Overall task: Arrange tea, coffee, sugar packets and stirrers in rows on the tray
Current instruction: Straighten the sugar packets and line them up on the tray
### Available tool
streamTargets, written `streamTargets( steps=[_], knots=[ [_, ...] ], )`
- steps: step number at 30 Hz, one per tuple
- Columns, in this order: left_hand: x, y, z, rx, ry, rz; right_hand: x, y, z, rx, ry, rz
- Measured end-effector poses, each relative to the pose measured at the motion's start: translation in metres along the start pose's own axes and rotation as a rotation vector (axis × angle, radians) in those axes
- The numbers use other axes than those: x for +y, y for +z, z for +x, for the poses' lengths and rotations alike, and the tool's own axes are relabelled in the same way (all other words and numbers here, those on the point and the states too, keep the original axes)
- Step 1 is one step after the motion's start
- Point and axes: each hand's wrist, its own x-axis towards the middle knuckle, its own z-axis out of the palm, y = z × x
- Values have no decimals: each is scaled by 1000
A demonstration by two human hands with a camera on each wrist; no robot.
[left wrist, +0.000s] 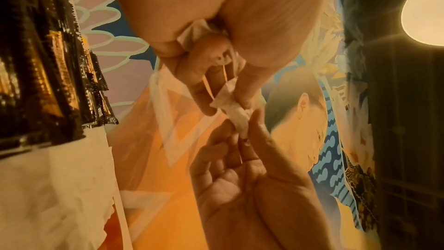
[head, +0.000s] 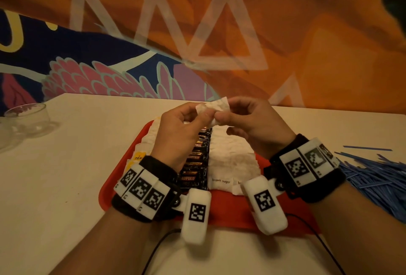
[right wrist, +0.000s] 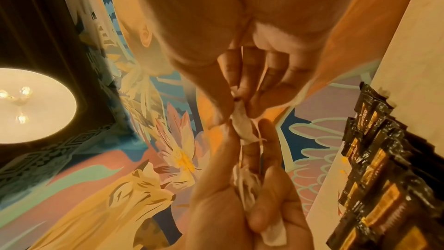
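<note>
- My wrists sit closest, over the near rim of the red tray (head: 230, 206), bands and white camera pods strapped on.
- My left hand (head: 182, 129) and right hand (head: 248, 121) meet above the tray, both pinching one crumpled white packet (head: 212, 107) between thumb and fingertips.
- Below them, three rows on the tray: tea bags (head: 140, 156) left, black coffee sachets (head: 197, 160) in the middle, brown sugar packets (head: 232, 160) right.
- Blue stirrers (head: 373, 178) lie piled on the table (head: 77, 164) to my right, off the tray.
- Glass bowl (head: 28, 118) far left.
</note>
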Motion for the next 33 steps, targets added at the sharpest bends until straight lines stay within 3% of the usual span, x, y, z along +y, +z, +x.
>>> streamTargets(
  steps=[6, 16, 25, 33],
  knots=[
    [-1, 1, 1, 21, 31, -4, 3, 4, 1, 79, -41, 143],
    [0, -1, 1, 58, 18, -6, 1, 9, -1, 210, -27, 131],
    [1, -2, 0, 74, 45, 39, -3, -2, -3, 66, -46, -153],
    [2, 2, -2, 118, -1, 6, -2, -8, -1, 24, -34, -303]
  ],
)
